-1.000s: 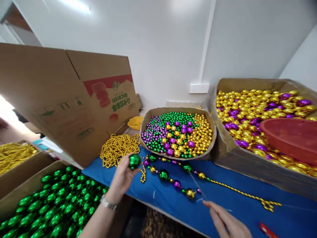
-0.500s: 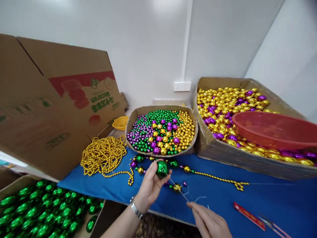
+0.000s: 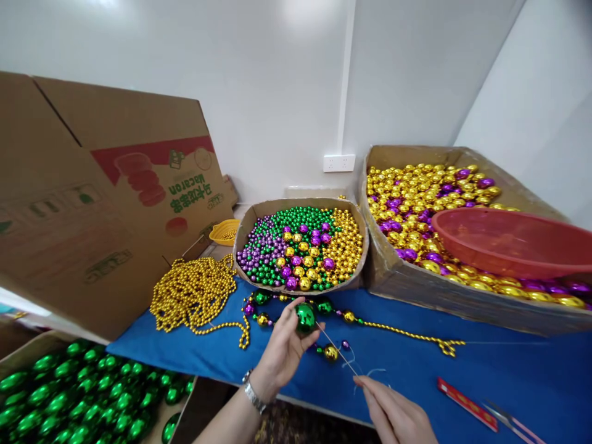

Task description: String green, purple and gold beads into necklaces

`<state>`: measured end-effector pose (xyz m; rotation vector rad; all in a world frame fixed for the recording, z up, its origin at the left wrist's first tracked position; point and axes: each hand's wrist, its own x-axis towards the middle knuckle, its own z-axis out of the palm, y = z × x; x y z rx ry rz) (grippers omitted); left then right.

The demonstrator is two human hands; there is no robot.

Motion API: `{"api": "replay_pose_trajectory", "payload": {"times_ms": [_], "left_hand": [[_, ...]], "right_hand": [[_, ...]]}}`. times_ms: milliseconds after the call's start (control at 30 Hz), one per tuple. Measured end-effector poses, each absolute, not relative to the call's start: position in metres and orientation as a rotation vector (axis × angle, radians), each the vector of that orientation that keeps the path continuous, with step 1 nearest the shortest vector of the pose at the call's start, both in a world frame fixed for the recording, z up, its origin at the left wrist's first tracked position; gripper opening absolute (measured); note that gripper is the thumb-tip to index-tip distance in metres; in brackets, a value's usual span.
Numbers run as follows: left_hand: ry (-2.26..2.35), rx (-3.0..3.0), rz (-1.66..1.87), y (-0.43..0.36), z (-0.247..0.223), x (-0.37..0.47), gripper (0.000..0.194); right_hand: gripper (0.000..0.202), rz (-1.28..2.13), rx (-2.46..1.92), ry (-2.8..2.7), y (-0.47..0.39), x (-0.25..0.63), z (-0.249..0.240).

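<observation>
A large shiny green bead point(image 3: 305, 318) rests in the fingers of my left hand point(image 3: 283, 348), above the blue cloth. My right hand point(image 3: 393, 410) pinches a long thin needle point(image 3: 340, 353), whose far tip meets the green bead; whether it is inside the hole I cannot tell. Pale thread hangs by my right fingertips. Behind my left hand lies a bead strand point(image 3: 262, 319) of green, gold and purple beads, partly hidden by that hand. It runs right into a gold bead chain point(image 3: 400, 331). A gold bead point(image 3: 330, 353) and a small purple bead point(image 3: 345, 344) lie below the needle.
A shallow carton point(image 3: 238, 237) of small mixed beads stands ahead. Right of it, a larger carton point(image 3: 393, 271) holds gold and purple beads and a red basin point(image 3: 509, 240). Gold bead strings point(image 3: 192, 293), green beads point(image 3: 69, 388), a red packet point(image 3: 467, 404) and scissors point(image 3: 513, 422) lie around.
The green bead has turned slightly in my left fingers. My right hand has shifted a little to the right with the needle, and the view has moved slightly.
</observation>
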<state>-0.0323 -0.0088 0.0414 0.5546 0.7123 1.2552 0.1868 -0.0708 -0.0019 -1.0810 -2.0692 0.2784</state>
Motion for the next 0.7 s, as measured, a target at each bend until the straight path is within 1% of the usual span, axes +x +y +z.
{"api": "replay_pose_trajectory", "payload": {"times_ms": [67,133,233,300,533,700], "left_hand": [[0.745,0.559,1.232,-0.008,0.038,-0.033,0.043],[0.778,0.494,1.178,-0.006,0.035,-0.035,0.039],[0.75,0.33,1.097,-0.003,0.033,-0.037,0.055],[0.731,0.266,1.082,-0.003,0.033,-0.036,0.059],[0.754,0.216,1.075,-0.005,0.036,-0.031,0.06],[0.748,0.27,1.058,-0.009,0.034,-0.028,0.059]], "right_hand": [[0.027,0.276,-1.08,-2.076,-0.072,0.188,-0.004],[0.027,0.278,-1.075,-2.095,-0.073,0.188,-0.005],[0.027,0.279,-1.076,-2.136,-0.074,0.187,-0.006],[0.028,0.264,-1.07,-2.155,-0.074,0.185,-0.007],[0.028,0.131,-1.051,-2.183,-0.072,0.184,-0.016],[0.028,0.107,-1.063,-2.201,-0.072,0.183,-0.016]]}}
